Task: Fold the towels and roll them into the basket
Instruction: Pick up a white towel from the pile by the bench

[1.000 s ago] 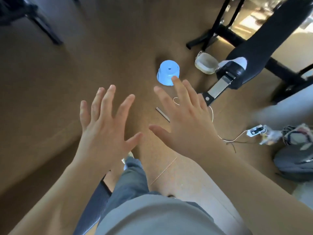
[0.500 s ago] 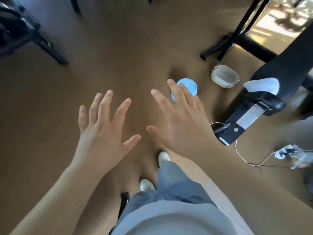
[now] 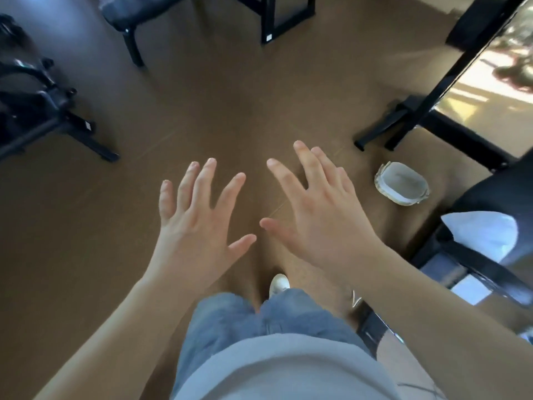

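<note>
1. Here, the left hand [image 3: 199, 226] and right hand [image 3: 320, 217] are held palm-down above the brown floor [image 3: 230, 111]. Fingers are straight and spread wide, holding nothing. The thumbs are near each other but apart.
2. Pale oval container [image 3: 402, 183], basket-like: on the floor, just right of the right hand, near a black frame foot [image 3: 375, 137].
3. White cloth-like patch [image 3: 481, 235]: on a black seat [image 3: 496, 192] at the right edge; whether it is a towel cannot be told.
4. White shoe [image 3: 279, 284] and blue jeans [image 3: 230, 321]: below the hands.
</note>
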Motion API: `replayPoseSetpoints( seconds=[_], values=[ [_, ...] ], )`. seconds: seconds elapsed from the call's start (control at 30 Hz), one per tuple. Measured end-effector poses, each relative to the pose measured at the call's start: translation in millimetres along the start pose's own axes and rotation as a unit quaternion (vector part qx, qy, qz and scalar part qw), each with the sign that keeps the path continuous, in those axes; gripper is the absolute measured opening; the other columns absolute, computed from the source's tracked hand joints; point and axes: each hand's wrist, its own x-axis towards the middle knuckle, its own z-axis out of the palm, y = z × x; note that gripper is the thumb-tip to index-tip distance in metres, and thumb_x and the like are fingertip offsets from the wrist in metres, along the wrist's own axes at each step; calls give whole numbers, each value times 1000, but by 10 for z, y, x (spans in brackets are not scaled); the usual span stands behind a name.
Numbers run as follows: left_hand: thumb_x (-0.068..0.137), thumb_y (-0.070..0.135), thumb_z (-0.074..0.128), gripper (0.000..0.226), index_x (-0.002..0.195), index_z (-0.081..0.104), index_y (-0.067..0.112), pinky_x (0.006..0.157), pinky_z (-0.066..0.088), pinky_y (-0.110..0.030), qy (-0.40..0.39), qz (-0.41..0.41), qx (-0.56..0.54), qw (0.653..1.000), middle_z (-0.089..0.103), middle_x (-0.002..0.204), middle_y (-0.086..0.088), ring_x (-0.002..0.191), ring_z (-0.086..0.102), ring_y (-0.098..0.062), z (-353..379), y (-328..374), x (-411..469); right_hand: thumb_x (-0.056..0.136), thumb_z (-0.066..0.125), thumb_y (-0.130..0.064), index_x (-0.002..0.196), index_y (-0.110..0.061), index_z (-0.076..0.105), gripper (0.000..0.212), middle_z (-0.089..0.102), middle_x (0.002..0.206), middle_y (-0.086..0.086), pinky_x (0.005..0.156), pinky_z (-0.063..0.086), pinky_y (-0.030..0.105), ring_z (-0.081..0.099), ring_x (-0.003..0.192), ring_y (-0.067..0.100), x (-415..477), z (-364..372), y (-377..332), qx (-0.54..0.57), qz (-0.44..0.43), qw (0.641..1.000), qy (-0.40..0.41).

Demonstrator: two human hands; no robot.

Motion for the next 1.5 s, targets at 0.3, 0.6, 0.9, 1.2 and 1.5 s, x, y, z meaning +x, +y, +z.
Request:
replayPoseSetpoints(
  seconds=[0.3, 0.6, 0.9, 1.2, 1.5],
  values=[
    [80, 68, 64, 94, 158, 30, 28, 120, 16, -65, -21, 135, -6, 991, 19, 165, -16, 155, 14, -36, 11, 362, 1976, 88, 56, -70, 159, -31, 24, 87, 15, 168, 14, 114, 32, 64, 18, 153, 39, 1039, -235, 1068, -6, 133, 991, 13],
    [80, 70, 65, 97, 158, 26, 29, 119, 17, -65, -28, 315, 9, 949, 18, 165, -15, 155, 15, -36, 137, 965, 4043, 88, 53, -71, 158, -29, 26, 86, 19, 166, 16, 112, 36, 62, 24, 151, 41, 1958, -293, 2104, -25, 295, 955, 37],
    [79, 68, 68, 97, 158, 27, 29, 120, 20, -65, -45, 446, 16, 894, 21, 164, -15, 154, 17, -35, 54, 1483, 5572, 90, 47, -72, 158, -31, 22, 83, 13, 167, 14, 117, 30, 60, 16, 153, 38, 2657, -558, 2743, -25, 452, 890, 55],
    [81, 70, 62, 97, 159, 24, 29, 120, 16, -65, -70, 538, 21, 840, 16, 166, -16, 155, 13, -36, 176, 2155, 6080, 86, 45, -74, 156, -31, 24, 85, 18, 166, 14, 113, 29, 69, 19, 152, 39, 2620, -531, 3222, -25, 547, 835, 54],
    [79, 72, 62, 97, 159, 28, 29, 118, 22, -68, -45, 563, 37, 825, 22, 165, -17, 154, 20, -39, 205, 3009, 6295, 88, 45, -75, 158, -37, 15, 85, 9, 169, 9, 117, 23, 68, 10, 155, 36, 2399, -655, 4016, -15, 548, 834, 68]
  ],
)
